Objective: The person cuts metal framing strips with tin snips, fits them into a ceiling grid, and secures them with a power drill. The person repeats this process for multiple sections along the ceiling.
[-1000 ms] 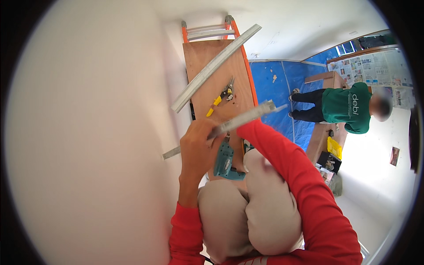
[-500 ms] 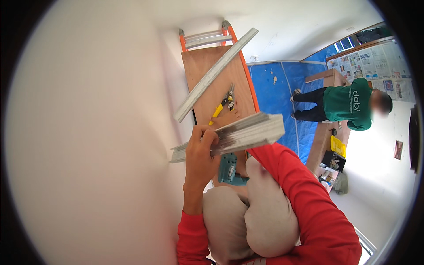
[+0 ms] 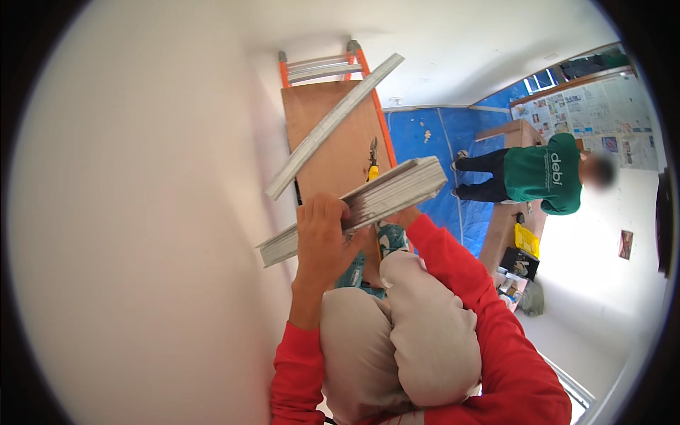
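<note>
My left hand is closed round a galvanised metal channel, which slants across in front of me, its far right end raised. Beyond the channel, tin snips with yellow handles point away from me, jaws upward in the picture. My right hand is mostly hidden behind the channel. Its fingers appear closed on the snips' handles, though the grip itself is covered. Below the channel, near my knees, lies a teal power tool, partly covered by my left hand and leg.
A second metal strip lies diagonally across a brown wooden board on an orange ladder frame. A white wall runs close on my left. Blue sheeting covers the floor at right, where a co-worker in green stands by a bench.
My right hand has drawn the snips off the board, turning them more upright and back behind the channel. The channel has shifted slightly in my left hand's hold. The whole view has swung a little.
</note>
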A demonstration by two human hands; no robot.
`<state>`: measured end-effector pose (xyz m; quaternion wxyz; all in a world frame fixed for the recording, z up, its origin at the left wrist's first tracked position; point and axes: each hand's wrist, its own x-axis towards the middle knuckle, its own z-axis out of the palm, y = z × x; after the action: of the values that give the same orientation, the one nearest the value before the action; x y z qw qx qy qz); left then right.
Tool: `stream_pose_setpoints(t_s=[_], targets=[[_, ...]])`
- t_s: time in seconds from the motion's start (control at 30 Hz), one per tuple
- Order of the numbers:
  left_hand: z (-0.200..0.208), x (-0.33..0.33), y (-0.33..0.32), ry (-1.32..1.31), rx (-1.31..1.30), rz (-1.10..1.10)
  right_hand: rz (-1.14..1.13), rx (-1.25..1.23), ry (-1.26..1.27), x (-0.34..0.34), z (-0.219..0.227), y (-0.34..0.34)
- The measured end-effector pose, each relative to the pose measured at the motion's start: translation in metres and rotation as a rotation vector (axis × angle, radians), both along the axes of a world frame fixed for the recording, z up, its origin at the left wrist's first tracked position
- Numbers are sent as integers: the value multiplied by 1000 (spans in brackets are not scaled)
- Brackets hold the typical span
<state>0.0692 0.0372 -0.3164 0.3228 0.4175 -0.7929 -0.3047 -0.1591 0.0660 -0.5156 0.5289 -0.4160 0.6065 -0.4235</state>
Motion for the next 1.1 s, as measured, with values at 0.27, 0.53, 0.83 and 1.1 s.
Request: stream_pose_setpoints(t_s=[0.27,0.53,0.83,1.1], targets=[[-3,-14,4,193,289,-69,-288,116,-1052,-56,79,80],[7,-12,-11,543,973,-307,-265,122,-1099,-67,172,103],[42,-1,-44,636,1274,-414,-112,96,-779,-37,219,112],[43,-7,-40,561,1239,-337,-151,60,-649,-43,235,127]])
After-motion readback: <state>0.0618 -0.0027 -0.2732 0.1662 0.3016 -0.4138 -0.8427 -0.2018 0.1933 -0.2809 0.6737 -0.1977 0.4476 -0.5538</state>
